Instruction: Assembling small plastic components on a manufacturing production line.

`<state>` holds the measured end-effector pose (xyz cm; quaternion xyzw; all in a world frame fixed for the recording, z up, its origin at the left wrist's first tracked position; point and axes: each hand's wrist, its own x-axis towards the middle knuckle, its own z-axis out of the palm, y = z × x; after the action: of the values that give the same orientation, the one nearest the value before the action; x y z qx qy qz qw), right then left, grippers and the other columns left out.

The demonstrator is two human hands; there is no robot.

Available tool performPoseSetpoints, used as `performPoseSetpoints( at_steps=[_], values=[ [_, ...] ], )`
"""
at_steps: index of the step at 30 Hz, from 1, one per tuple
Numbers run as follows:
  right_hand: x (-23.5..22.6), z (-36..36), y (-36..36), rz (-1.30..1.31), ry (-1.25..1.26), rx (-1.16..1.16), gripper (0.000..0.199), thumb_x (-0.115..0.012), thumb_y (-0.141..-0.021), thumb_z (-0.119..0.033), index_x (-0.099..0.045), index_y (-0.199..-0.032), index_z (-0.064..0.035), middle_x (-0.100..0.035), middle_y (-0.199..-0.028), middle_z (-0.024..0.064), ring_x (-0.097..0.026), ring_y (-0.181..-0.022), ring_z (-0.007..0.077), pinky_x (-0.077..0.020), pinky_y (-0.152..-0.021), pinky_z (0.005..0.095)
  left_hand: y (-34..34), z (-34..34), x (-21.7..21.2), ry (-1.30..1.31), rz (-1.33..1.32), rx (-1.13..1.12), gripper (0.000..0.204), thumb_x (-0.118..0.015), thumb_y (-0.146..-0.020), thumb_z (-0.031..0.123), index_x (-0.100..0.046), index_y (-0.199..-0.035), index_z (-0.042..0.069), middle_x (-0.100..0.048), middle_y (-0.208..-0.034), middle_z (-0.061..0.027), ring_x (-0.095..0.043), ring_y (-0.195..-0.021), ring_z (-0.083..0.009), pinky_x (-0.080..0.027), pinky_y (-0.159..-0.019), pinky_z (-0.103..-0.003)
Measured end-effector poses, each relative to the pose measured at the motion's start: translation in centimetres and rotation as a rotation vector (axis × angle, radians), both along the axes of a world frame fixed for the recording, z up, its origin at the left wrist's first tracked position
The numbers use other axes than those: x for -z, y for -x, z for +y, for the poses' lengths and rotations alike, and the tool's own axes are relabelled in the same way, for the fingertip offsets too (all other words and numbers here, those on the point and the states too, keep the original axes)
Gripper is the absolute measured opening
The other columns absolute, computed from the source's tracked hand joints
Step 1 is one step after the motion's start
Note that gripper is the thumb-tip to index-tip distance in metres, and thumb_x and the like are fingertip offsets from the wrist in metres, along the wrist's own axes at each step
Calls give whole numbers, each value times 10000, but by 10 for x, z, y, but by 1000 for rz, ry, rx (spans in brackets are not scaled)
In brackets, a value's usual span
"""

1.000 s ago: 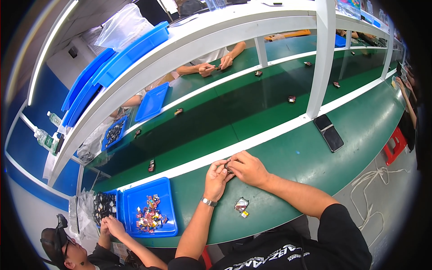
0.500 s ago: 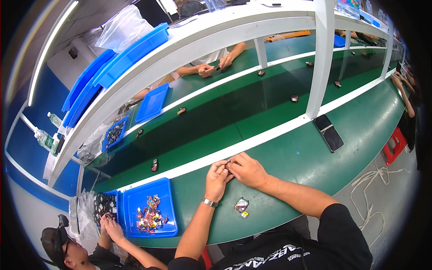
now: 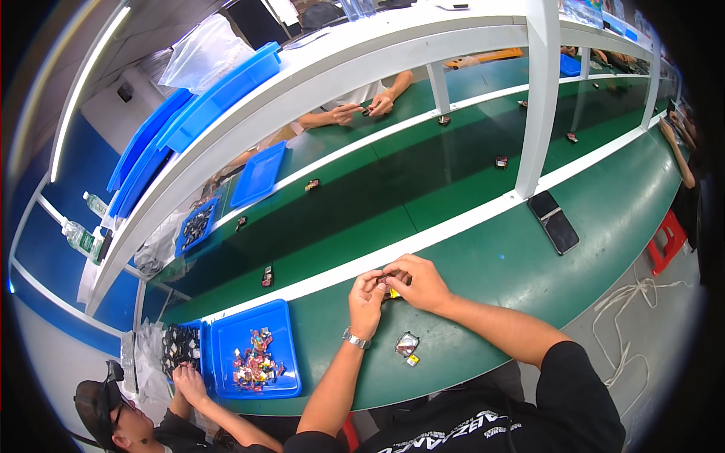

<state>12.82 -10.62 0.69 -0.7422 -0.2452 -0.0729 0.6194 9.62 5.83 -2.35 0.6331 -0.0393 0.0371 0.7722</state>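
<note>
Over the near green tabletop, my left hand (image 3: 365,302) and my right hand (image 3: 424,285) meet, fingers closed in pinches on one small dark electronic part with a yellow patch (image 3: 392,292). My fingers cover most of it, so its exact kind cannot be made out. The left wrist wears a metal-band watch (image 3: 356,339). Just below the hands, a small silver-and-dark part (image 3: 407,344) lies on the table beside a little yellow-and-white piece (image 3: 412,361). To the left sits a blue tray (image 3: 290,332) with a heap of small multicoloured pieces (image 3: 257,362).
Beyond a white rail runs a green belt (image 3: 377,200) with several small parts spaced along it. A white post (image 3: 538,98) rises at the right, near a dark folded phone (image 3: 553,223). One co-worker's hands (image 3: 189,383) are at far left; another's (image 3: 366,110) work across the belt.
My fingers have shifted around the small part, and its yellow patch now shows. The parts on the belt have moved slightly to the right. The view has shifted a little.
</note>
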Motion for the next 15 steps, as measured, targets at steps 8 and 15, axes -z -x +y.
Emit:
performPoseSetpoints(
  at_steps=[8,15],
  values=[
    [1,-5,-2,38,-16,-13,149,-679,-824,-44,-666,-965,-1,-645,-877,99,-647,-684,164,-536,-645,277,-3,-3,4,-61,-39,41,260,-545,-957,-30,-507,-1212,-4,-638,-1149,-107,-630,-996,-142,-531,-821,-267],
    [11,6,-23,120,-51,-45,148,-684,-838,-49,-652,-972,4,-664,-880,94,-669,-760,140,-544,-682,275,-1,2,2,-23,-78,-51,375,-535,-934,-57,-437,-1294,-20,-586,-1260,-167,-603,-1140,-202,-527,-932,-323]
  ],
)
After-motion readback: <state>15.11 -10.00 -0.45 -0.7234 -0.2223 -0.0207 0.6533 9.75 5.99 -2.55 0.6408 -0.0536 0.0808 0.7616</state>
